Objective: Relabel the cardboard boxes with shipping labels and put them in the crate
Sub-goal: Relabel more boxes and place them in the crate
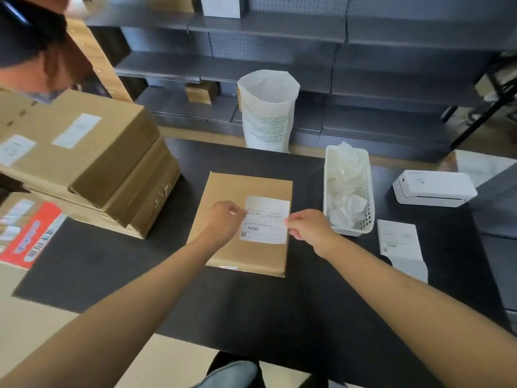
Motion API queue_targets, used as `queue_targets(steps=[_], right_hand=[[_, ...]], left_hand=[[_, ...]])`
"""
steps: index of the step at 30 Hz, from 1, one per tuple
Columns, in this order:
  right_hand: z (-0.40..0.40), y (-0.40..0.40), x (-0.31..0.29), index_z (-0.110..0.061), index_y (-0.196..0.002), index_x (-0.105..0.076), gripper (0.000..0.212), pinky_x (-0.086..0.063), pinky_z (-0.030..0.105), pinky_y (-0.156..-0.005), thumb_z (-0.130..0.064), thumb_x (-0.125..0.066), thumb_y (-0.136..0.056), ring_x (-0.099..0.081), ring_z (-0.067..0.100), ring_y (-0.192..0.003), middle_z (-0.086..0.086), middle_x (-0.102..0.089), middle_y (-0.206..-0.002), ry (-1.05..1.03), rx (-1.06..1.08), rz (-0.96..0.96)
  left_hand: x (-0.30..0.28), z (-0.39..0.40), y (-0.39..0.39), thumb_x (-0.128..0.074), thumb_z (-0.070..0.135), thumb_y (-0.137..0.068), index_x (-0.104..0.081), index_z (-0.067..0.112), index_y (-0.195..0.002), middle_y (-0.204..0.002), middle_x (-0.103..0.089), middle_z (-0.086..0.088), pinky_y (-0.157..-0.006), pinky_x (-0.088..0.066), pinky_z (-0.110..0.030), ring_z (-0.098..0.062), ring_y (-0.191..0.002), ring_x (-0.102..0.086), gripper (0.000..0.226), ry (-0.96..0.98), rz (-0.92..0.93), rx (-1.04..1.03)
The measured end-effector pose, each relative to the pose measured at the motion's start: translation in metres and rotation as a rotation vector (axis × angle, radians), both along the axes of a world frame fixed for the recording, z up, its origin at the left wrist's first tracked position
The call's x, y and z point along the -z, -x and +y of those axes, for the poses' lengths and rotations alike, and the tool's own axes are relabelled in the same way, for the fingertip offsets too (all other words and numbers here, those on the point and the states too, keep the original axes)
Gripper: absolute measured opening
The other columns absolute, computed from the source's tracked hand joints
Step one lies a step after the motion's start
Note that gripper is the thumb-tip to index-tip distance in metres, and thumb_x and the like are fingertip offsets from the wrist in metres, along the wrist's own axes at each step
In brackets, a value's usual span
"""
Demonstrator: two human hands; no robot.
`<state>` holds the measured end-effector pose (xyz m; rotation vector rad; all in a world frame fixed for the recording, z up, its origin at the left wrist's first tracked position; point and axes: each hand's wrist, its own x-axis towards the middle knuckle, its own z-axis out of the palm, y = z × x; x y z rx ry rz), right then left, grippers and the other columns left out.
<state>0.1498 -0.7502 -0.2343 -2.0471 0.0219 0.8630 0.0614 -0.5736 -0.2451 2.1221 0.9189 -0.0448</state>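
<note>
Both hands, left hand (223, 219) and right hand (305, 225), pinch the thin, floppy shipping label (265, 219) by its side edges between their fingertips, over the stiff cardboard box (246, 189).

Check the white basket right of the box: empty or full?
Partly full: crumpled white paper scraps lie piled inside the white basket, reaching its rim at the far end.
</note>
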Motion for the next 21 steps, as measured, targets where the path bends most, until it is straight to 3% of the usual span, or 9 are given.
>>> queue_targets(steps=[4, 6, 10, 21], right_hand=[[0.046, 0.007, 0.013, -0.013, -0.071, -0.059, 0.016, -0.046, 0.029, -0.064, -0.015, -0.065, -0.086, -0.059, 0.019, -0.069, 0.006, -0.060, -0.071, 0.082, -0.010, -0.086], [0.059, 0.009, 0.018, -0.013, -0.082, -0.058, 0.009, -0.046, 0.030, -0.063, -0.017, -0.065, -0.085, -0.061, 0.020, -0.073, 0.007, -0.061, -0.075, 0.114, 0.030, -0.105], [0.069, 0.008, 0.029, -0.012, -0.113, -0.053, 0.034, -0.044, 0.027, -0.068, -0.023, -0.069, -0.084, -0.064, 0.022, -0.094, 0.005, -0.064, -0.101, 0.169, 0.060, -0.103], [0.083, -0.004, 0.043, -0.020, -0.104, -0.045, 0.032, -0.043, 0.025, -0.066, -0.022, -0.071, -0.084, -0.063, 0.021, -0.095, 0.002, -0.059, -0.106, 0.209, 0.070, -0.120]], left_hand=[[0.007, 0.044, 0.005, -0.053, 0.032, -0.092, -0.068, 0.015, -0.099, -0.115, -0.060, -0.002, -0.089, -0.049, -0.039, -0.024, -0.101, -0.058, 0.024, -0.084, 0.087, 0.066], [0.012, 0.054, 0.003, -0.050, 0.032, -0.092, -0.070, 0.015, -0.104, -0.119, -0.058, -0.004, -0.091, -0.049, -0.042, -0.026, -0.104, -0.056, 0.028, -0.148, 0.127, 0.092], [0.021, 0.063, -0.007, -0.047, 0.031, -0.094, -0.067, 0.016, -0.111, -0.126, -0.047, -0.006, -0.093, -0.038, -0.036, -0.027, -0.113, -0.045, 0.030, -0.247, 0.170, 0.144], [0.040, 0.074, -0.016, -0.049, 0.034, -0.094, -0.068, 0.019, -0.103, -0.125, -0.047, -0.004, -0.094, -0.034, -0.035, -0.023, -0.112, -0.043, 0.026, -0.320, 0.152, 0.155]])
